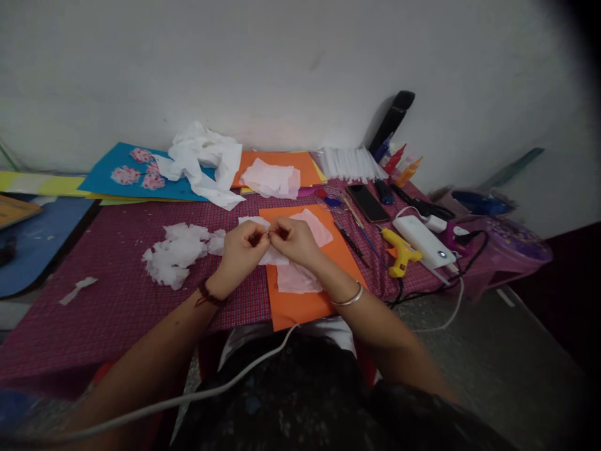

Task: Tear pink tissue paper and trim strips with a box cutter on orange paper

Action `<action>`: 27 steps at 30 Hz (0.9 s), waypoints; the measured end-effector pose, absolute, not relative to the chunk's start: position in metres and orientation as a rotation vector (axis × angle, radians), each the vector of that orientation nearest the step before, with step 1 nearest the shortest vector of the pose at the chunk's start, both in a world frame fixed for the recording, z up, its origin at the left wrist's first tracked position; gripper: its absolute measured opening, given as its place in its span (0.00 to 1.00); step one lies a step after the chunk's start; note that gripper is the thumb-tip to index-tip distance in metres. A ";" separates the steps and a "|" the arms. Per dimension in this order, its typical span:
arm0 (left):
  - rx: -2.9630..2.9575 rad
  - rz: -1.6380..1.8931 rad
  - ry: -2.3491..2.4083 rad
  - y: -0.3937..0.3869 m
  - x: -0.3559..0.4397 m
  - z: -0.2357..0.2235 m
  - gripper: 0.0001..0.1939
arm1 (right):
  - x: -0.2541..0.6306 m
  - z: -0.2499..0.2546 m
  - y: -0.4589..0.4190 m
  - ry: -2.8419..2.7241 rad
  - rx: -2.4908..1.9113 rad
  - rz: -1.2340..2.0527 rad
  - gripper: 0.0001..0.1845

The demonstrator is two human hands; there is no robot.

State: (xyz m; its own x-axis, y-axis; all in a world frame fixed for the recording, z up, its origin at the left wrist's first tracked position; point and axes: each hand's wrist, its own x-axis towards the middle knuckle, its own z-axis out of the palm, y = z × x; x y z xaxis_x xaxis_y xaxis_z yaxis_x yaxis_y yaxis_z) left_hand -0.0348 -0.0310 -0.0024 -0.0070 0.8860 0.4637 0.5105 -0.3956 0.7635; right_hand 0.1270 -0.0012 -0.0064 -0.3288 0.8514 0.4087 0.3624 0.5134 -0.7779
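White tissue (273, 257) shows beneath both hands, overlapping the orange sheet's (293, 312) left edge. The left hand (243, 248) and right hand (297, 241) meet fingertip to fingertip, fingers pressed against thumbs; anything pinched is too small to tell. Pink tissue (298, 281) lies nearby, crumpled white tissue (173, 254) leftward, a yellow glue gun (400, 252) rightward on the table (113, 250).

One head-worn view, forward and down: both hands (240, 252) and table (122, 250) near, pale wall (300, 69) beyond.
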 end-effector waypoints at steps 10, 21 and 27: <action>1.554 1.422 1.233 -0.028 -0.034 0.000 0.04 | 0.120 -0.006 0.006 -1.579 -0.902 1.199 0.04; 1.568 1.420 1.295 -0.029 -0.032 0.003 0.06 | 0.124 -0.008 0.003 -1.819 -0.906 0.879 0.04; 1.666 1.421 1.340 -0.030 -0.030 0.003 0.06 | 0.122 -0.008 0.003 -1.850 -0.978 0.794 0.04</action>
